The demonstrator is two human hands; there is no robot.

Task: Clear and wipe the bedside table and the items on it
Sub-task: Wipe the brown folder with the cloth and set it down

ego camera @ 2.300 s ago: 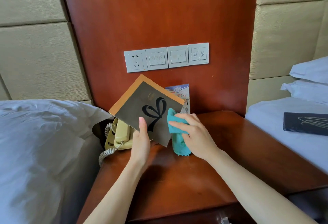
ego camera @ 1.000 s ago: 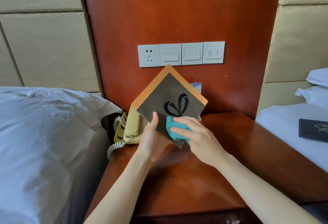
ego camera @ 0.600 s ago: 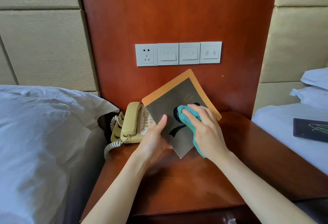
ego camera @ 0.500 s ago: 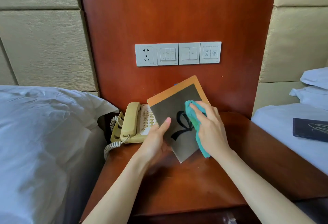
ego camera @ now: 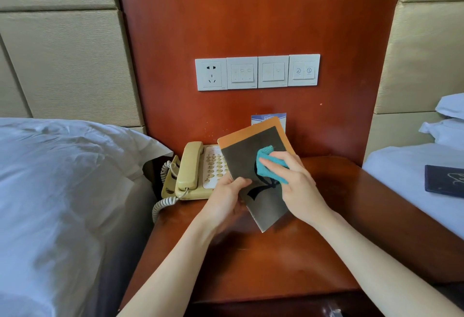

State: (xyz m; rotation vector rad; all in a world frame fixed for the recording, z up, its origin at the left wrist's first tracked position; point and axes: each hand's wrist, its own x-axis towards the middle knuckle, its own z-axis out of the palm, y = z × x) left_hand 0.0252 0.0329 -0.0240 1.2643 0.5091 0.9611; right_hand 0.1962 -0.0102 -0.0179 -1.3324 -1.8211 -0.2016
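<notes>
So the left hand is gripping a grey booklet with an orange border and a black ribbon-like mark on the cover, thumb curled over the front at the left edge, fingers hidden behind it. It's being held tilted up off the bedside table, top corner leaning toward 1 o'clock, bottom corner hanging just above the wood as far as I can tell. The right hand is pressing a teal cloth against the middle of the cover, fingers bent over the cloth and pinning it, so that hand is closed around the cloth.

At 9 o'clock from the booklet, a cream telephone is sitting at the back left of the table, keypad partly covered by the booklet's edge, its coiled cord dangling off the side. Behind the booklet at 12 o'clock a blue-and-white card is peeking out against the wood panel, and higher up there's a row of white switch plates with a socket on the left end.

White bedding is filling the 9 o'clock side, and at 3 o'clock another bed is carrying a dark folder.
</notes>
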